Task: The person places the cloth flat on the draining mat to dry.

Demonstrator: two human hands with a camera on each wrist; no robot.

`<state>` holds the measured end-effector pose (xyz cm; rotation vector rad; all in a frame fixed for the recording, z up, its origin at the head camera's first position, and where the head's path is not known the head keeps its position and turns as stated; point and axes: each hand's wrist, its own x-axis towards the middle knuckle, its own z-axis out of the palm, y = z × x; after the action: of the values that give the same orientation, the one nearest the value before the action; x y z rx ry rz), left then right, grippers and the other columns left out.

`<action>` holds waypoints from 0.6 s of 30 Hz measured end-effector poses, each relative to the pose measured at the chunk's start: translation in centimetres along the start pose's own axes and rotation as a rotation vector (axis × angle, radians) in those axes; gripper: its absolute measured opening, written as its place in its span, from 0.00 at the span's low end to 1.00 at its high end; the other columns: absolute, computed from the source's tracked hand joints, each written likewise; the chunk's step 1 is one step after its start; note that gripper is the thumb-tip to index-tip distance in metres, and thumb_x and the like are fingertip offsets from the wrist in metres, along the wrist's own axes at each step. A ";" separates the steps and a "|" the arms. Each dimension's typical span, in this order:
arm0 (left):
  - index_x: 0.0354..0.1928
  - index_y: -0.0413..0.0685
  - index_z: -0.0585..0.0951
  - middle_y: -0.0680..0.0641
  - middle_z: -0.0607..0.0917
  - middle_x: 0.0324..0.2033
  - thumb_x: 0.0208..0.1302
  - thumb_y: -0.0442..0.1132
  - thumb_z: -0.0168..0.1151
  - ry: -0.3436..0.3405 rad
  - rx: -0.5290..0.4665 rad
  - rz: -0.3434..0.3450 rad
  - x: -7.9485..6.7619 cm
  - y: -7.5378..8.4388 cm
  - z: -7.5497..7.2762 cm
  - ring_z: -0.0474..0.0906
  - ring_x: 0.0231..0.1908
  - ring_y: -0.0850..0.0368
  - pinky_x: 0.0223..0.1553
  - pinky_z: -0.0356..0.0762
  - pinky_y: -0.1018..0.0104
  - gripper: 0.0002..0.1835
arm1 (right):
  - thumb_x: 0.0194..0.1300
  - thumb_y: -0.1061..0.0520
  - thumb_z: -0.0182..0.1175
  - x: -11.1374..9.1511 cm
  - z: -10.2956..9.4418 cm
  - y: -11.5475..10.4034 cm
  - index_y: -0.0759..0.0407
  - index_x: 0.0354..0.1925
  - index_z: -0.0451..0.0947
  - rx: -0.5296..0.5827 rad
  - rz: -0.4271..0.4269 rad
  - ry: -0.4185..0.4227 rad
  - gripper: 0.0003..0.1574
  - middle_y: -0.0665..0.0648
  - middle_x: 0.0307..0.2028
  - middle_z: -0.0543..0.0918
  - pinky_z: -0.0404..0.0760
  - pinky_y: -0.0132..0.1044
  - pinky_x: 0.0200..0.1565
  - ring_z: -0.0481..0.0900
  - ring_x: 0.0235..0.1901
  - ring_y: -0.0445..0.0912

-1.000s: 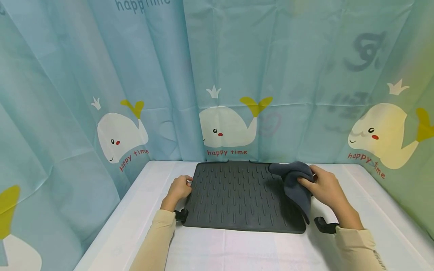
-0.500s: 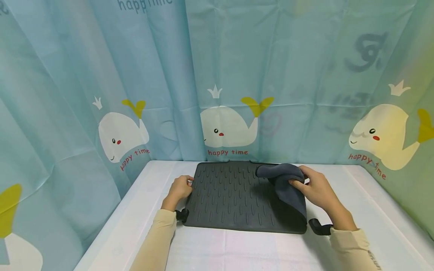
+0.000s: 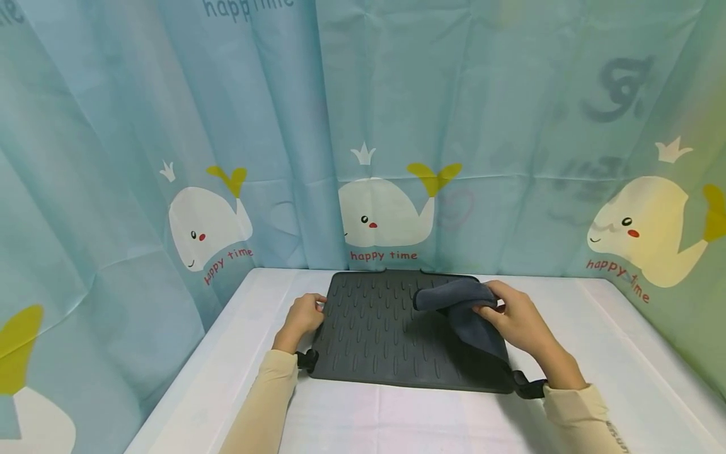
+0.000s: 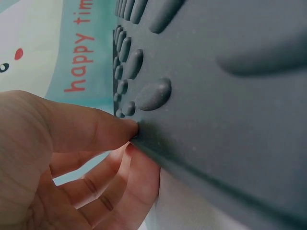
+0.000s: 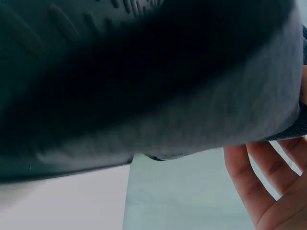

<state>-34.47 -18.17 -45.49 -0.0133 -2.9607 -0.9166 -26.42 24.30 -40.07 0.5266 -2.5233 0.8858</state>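
Mat (image 3: 368, 340) is lying on the bench (image 3: 340, 416), ribs facing up, its twelve o'clock edge running along the bench's far side below the curtain (image 3: 499, 221). The left grip (image 3: 304, 315) is pinching the mat's nine o'clock edge, thumb pressing on top and fingers curling beneath, presumably steadying it against sliding. The right grip (image 3: 520, 321) is pinching the cloth (image 3: 456, 296), which is arching over the mat's three o'clock side; this raised hold is apparently letting it hang in a fold. Whether its lower part is touching the mat is remaining unconfirmed. The left forearm (image 3: 262, 400) is extending from seven o'clock. The right forearm (image 3: 581, 419) is angling in from five o'clock, thumb pointing toward ten, fingers lying behind the cloth.
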 end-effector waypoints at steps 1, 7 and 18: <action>0.59 0.40 0.83 0.50 0.81 0.28 0.59 0.25 0.56 0.003 0.000 0.002 0.0 0.0 0.0 0.71 0.24 0.56 0.28 0.67 0.66 0.25 | 0.64 0.62 0.71 0.0 0.1 -0.1 0.54 0.50 0.82 0.000 -0.012 0.005 0.16 0.50 0.41 0.86 0.83 0.36 0.39 0.78 0.38 0.36; 0.59 0.40 0.83 0.49 0.82 0.29 0.59 0.25 0.56 -0.001 -0.004 0.002 0.1 0.2 0.0 0.72 0.25 0.56 0.28 0.67 0.65 0.24 | 0.63 0.65 0.71 0.0 0.9 -0.8 0.54 0.50 0.82 0.007 -0.059 0.024 0.18 0.50 0.41 0.86 0.83 0.40 0.40 0.78 0.38 0.36; 0.60 0.41 0.83 0.49 0.82 0.29 0.61 0.25 0.56 -0.010 0.000 -0.005 -0.1 0.2 0.0 0.72 0.25 0.55 0.28 0.67 0.64 0.24 | 0.63 0.67 0.70 0.7 2.1 -2.2 0.55 0.53 0.82 0.027 -0.095 0.049 0.20 0.54 0.45 0.86 0.84 0.42 0.39 0.82 0.39 0.44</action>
<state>-34.33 -18.01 -45.40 -0.0109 -2.9712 -0.9196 -26.49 21.21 -40.10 0.6204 -2.4237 0.8885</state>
